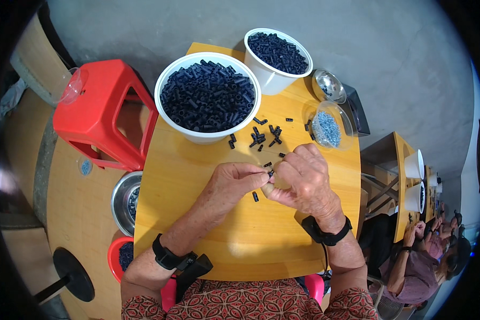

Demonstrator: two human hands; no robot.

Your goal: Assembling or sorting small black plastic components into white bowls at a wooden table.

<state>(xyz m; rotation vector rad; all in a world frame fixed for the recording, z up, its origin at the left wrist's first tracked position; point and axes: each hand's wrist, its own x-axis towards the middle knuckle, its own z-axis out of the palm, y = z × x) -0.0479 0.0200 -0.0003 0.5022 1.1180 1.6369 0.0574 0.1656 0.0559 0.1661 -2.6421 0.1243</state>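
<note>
Over the middle of a yellow wooden table (229,261), my two hands meet fingertip to fingertip. My left hand (232,184) pinches a small black tubular part (271,173) between thumb and forefinger. Its far end meets the curled fingers of my right hand (306,178), which is closed; whatever lies inside those fingers is hidden. One loose black tube (255,197) lies just below my fingertips. Beyond the hands, several more black tubes (260,137) are scattered in a loose group on the tabletop.
Two white buckets, a nearer (201,137) and a farther (272,81), hold heaps of black tubes. At right are a clear bowl of small silvery pieces (326,129) and a metal bowl (330,85). A red stool (90,114) stands left; other people (416,272) sit at right.
</note>
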